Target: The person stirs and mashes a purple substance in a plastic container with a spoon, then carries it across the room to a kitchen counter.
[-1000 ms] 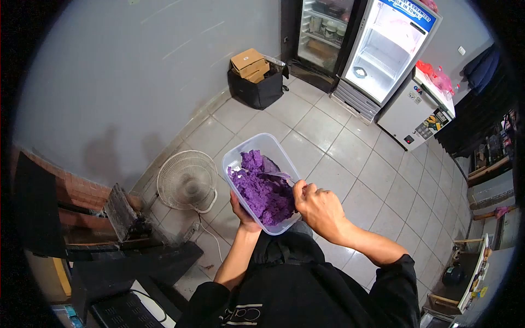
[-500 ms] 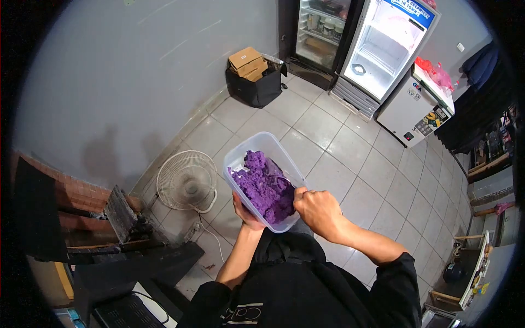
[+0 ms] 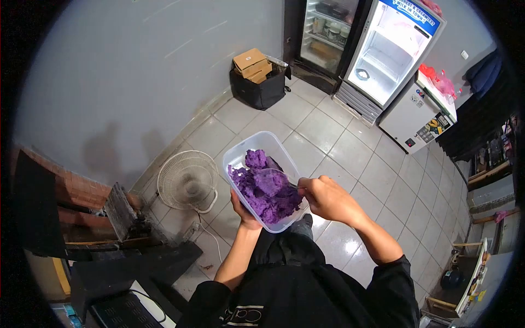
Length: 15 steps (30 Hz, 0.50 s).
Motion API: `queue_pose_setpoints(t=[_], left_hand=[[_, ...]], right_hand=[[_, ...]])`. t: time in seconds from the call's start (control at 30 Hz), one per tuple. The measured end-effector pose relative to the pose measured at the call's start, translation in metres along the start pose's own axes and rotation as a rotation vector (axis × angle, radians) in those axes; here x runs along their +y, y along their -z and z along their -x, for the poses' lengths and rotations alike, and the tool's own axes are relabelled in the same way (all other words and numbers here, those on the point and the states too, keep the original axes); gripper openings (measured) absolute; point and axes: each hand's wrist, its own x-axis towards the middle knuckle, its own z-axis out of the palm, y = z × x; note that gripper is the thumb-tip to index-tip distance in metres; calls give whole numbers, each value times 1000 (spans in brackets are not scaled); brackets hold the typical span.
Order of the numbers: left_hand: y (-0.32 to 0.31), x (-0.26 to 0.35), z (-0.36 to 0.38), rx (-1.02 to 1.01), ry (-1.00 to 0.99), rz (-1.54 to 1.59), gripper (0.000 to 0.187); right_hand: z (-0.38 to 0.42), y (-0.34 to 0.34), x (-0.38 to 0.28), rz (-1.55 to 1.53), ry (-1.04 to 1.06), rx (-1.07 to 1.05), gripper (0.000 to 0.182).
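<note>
My left hand (image 3: pixel 245 212) is wrapped round the lower left side of a clear plastic container (image 3: pixel 234 158), holding it tilted in front of my body. Inside lies a crumbly purple mash (image 3: pixel 279 206), heaped toward the near end, with smears on the walls. My right hand (image 3: pixel 327 199) is closed on the handle of a spoon (image 3: pixel 270 179) at the container's right rim. The spoon's bowl lies over the middle of the mash with purple mash on it. Most of its handle is hidden by my fingers.
A round fan (image 3: pixel 188 180) stands on the tiled floor to the left, its cord trailing near my left arm. A black bag with cardboard boxes (image 3: pixel 259 87) sits by the wall. Ahead right are a lit display fridge (image 3: pixel 377 60), a darker fridge (image 3: pixel 326 38) and a chest freezer (image 3: pixel 415 112).
My right hand has shifted slightly up and right, and the spoon's bowl now shows over the mash. The left hand keeps the container in nearly the same place.
</note>
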Motion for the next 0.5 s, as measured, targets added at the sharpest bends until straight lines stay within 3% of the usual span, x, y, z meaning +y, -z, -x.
queue_pose_setpoints(t=[0.07,0.17,0.2,0.5], left_hand=[[1,0,3,7,-18,-37,81],[0,-2,3,-2,11,6,79],[4,-2,3,3,-1,8,79],[13,-4,1,8,19,50,77]], right_hand=[[-3,6,-21,39,2,-8,20],[-5,-14,-24,115,125,140,24],[-6,-19,-24,174,146,169,32],[-1,-43,-13,103,159,318,49]])
